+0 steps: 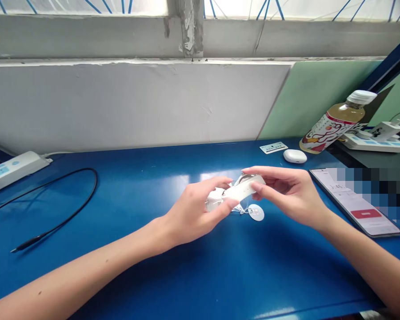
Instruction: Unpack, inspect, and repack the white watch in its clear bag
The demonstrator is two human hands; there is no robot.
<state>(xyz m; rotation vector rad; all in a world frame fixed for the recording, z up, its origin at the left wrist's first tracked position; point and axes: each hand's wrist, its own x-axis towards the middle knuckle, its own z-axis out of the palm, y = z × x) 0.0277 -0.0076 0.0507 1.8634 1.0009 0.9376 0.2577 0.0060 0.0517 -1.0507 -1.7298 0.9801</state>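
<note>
Both of my hands hold one small white object [240, 191], a flat strap-like piece with a clear plastic cover, just above the blue table [153, 266]. My left hand [193, 213] pinches its left end between thumb and fingers. My right hand [286, 193] grips its right end with the fingers curled over the top. A round white tag [256, 212] hangs from the object on a short chain, touching or almost touching the table.
A phone [355, 200] with its screen lit lies to the right of my right hand. Behind it are a white earbud case [295, 156], a small card [274, 147], a tilted drink bottle [336, 122] and a power strip [373, 142]. A black cable [70, 204] and another power strip [10, 171] lie at the left.
</note>
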